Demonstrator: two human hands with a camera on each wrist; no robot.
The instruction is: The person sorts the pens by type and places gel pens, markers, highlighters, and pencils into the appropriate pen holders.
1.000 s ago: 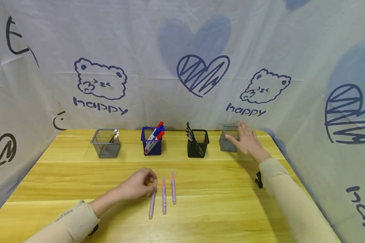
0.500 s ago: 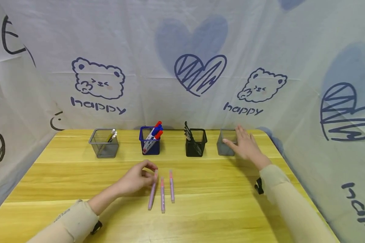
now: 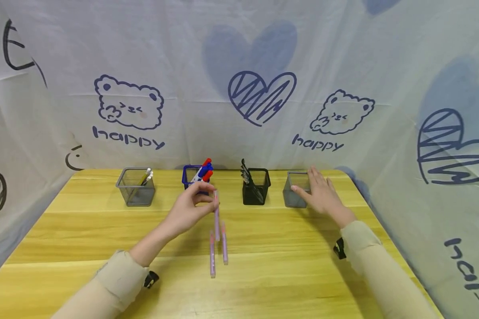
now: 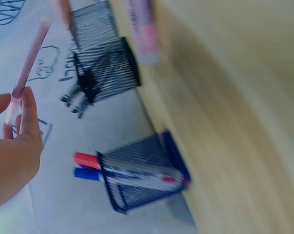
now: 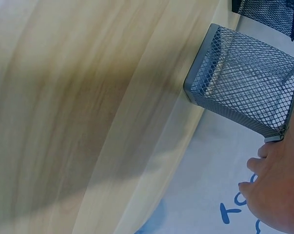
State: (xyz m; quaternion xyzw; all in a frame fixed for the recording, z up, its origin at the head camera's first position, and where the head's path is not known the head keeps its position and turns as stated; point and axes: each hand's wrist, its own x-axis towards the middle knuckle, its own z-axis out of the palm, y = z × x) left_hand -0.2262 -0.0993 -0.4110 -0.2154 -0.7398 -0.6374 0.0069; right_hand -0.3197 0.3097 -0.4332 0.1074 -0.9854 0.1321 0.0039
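Note:
Between thumb and fingers, my left hand point(image 3: 189, 210) pinches the upper end of a slim pink-and-purple marker point(image 3: 217, 221). The marker hangs nearly upright above the table, in front of the blue mesh pen holder. In the left wrist view the same marker point(image 4: 29, 63) extends from the fingertips. Two similar markers, one left point(image 3: 212, 257) and one right point(image 3: 225, 246), lie side by side below it. My right hand point(image 3: 323, 192) holds the right side of a grey mesh pen holder point(image 3: 295, 198), thumb across its front. In the right wrist view that holder point(image 5: 246, 78) looks bare inside.
Along the back edge stand a grey mesh holder point(image 3: 137, 195) with a few pens, a blue holder point(image 4: 142, 178) with red and blue markers, and a black holder point(image 3: 255, 192) with black pens. A printed cloth point(image 3: 199, 110) hangs behind the wooden table point(image 3: 271, 279).
My left hand has lifted the leftmost marker off the table and carried it forward and right. With my right hand on it, the grey holder has slid slightly nearer.

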